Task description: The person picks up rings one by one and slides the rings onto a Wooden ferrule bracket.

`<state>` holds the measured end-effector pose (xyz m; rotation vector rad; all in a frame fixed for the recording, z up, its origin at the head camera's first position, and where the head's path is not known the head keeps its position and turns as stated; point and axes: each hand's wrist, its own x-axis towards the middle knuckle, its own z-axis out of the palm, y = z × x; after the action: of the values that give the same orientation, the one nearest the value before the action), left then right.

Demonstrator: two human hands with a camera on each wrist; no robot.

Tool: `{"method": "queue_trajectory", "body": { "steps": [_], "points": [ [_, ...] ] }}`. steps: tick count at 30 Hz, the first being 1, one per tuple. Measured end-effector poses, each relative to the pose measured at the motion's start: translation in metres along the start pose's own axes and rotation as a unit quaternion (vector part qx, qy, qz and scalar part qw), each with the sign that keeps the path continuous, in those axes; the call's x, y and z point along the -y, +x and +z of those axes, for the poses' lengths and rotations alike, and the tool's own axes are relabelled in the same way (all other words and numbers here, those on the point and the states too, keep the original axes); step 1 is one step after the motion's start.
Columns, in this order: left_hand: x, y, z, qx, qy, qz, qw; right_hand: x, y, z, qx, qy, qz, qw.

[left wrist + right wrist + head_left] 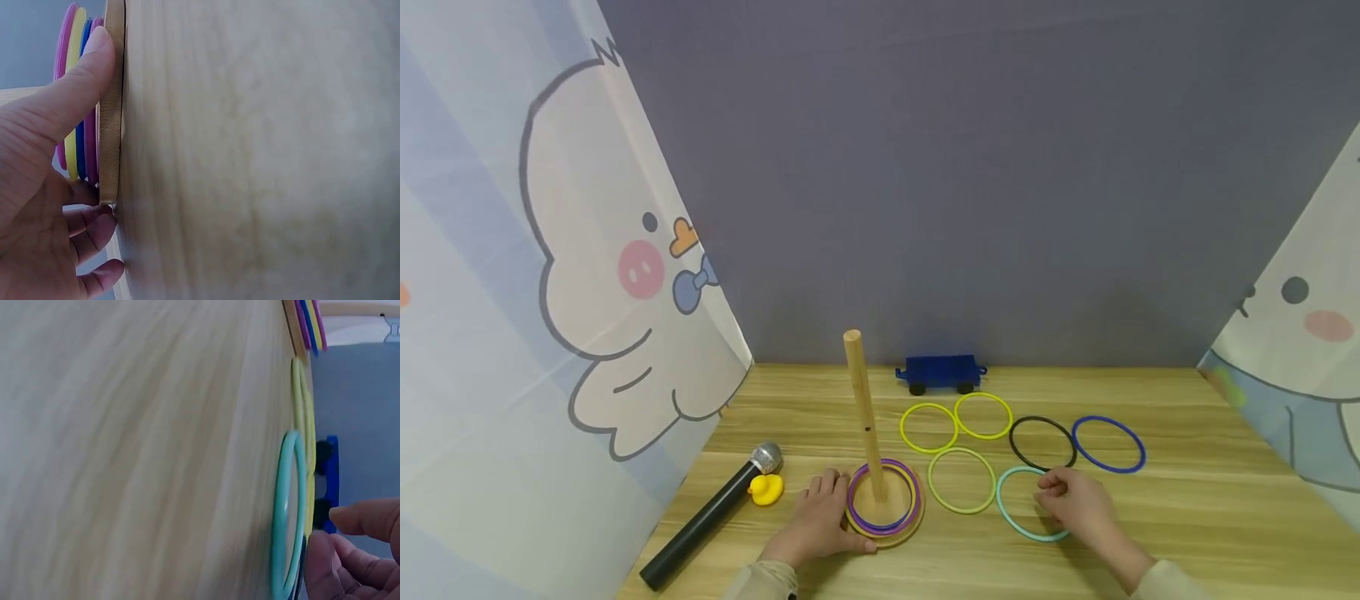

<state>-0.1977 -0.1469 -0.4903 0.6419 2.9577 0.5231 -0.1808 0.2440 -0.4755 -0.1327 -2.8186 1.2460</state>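
Turquoise plastic, by the look of it, draws my eye on the remote feed: the turquoise ring (281, 512) lies on the table (1217, 500), in the lower right of the head view. I have the right hand (1078, 504) at its right side, thumb and forefinger narrowly apart, probably so placed to pinch the rim. My left hand (820, 521) grips the wooden base (898, 542) in the lower middle, thumb at the near edge and fingers round the left; I judge this keeps the wooden peg (867, 417) steady. The blue ring (1097, 417), black ring (1037, 418) and yellow rings (983, 394) lie spread out right of the base, perhaps so each can be picked singly.

From the head view I cannot tell whether the right fingers hold anything; the right wrist view shows a gap between the tips, with the rim outside it. Only the left wrist view lets me count the stacked rings (72, 150) edge-on: purple, blue, yellow, purple, upward from the base. The blue wagon (942, 372) shows whole only from the head.
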Motion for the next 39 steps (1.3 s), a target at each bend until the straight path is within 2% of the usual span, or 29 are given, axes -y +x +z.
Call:
{"method": "queue_trajectory", "body": {
  "steps": [6, 18, 23, 31, 36, 39],
  "points": [
    [0.000, 0.000, 0.000, -0.002, 0.000, 0.001, 1.0000, -0.014, 0.003, -0.012, -0.016, -0.089, -0.021, 0.9957],
    [-0.003, -0.002, -0.001, -0.006, 0.002, 0.006, 1.0000, -0.024, 0.004, -0.017, -0.004, -0.129, -0.035, 0.9910],
    [-0.002, -0.002, -0.002, -0.007, 0.002, 0.002, 1.0000, -0.025, 0.006, -0.020, 0.010, -0.136, -0.026, 0.9903],
    [-0.001, -0.001, -0.001, -0.009, 0.001, 0.002, 1.0000, -0.023, 0.005, -0.023, 0.034, -0.100, 0.003, 0.9944],
    [0.000, -0.001, 0.000, -0.008, 0.001, 0.002, 1.0000, -0.021, 0.001, -0.026, 0.033, -0.027, 0.030, 0.9986],
    [0.000, -0.001, 0.001, -0.009, 0.000, 0.004, 1.0000, -0.018, 0.000, -0.029, 0.030, 0.009, 0.031, 0.9990]
  ]
}}
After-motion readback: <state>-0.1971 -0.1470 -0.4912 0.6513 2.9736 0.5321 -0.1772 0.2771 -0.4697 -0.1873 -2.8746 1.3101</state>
